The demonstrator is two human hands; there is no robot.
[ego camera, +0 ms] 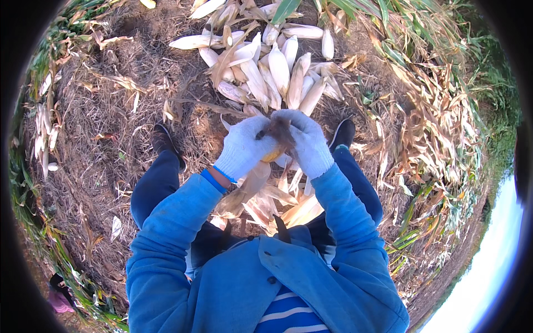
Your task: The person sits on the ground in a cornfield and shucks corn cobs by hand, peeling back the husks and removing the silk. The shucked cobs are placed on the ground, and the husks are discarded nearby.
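Both hands wear white knit gloves and meet in front of me around one ear of corn (271, 155), whose yellow kernels show below the fingers. My left hand (249, 139) grips it from the left. On its right side, my right hand (306, 139) pinches the brown silk and husk (283, 132) at its tip. Peeled pale husk hangs under the hands. Just beyond them lies a heap of corn ears in dry husks (279, 70). Between my legs is a pile of stripped husks (266, 204).
Dry corn stalks and leaves (433, 129) lie along the right, with green leaves (399, 25) above them. Straw-littered soil (95, 166) spreads to the left. My dark shoes (162, 139) flank the heap. Something pink (60, 300) shows at the lower left edge.
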